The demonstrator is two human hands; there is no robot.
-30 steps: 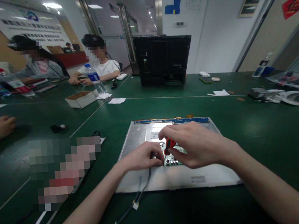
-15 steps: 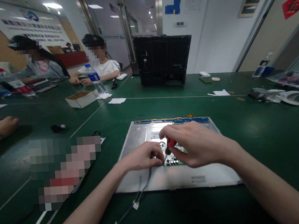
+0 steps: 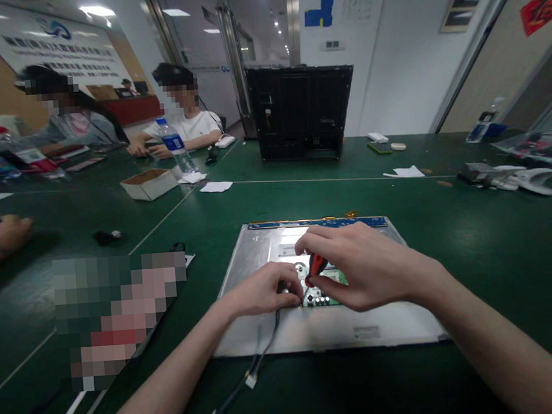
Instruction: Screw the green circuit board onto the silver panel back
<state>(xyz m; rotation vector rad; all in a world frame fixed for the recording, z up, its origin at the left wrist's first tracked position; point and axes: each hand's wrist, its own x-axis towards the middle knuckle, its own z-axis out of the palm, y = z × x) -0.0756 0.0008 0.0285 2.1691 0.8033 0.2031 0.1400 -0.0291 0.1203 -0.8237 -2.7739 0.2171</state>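
A silver display panel (image 3: 308, 331) lies on the green table, with a green circuit board (image 3: 327, 297) at its middle. My right hand (image 3: 355, 264) is closed round a red and black screwdriver (image 3: 317, 266), whose tip points down at the board's left part. Beside that tip, my left hand (image 3: 272, 286) rests with its fingers pinched at the board's left edge; what they hold, if anything, is hidden. A dark cable (image 3: 269, 346) runs from under my left hand over the panel's front edge and ends in small connectors on the table.
Behind the panel stands a black monitor housing (image 3: 302, 114). An open box (image 3: 149, 185) and a water bottle (image 3: 177, 147) are at the back left. A pixelated long object (image 3: 127, 318) lies left. Two people sit across; another person's hand (image 3: 4, 238) is far left.
The screwdriver's handle has turned and tilted slightly in my right hand, whose fingers have shifted a little. My left hand, the panel and the cable look unmoved.
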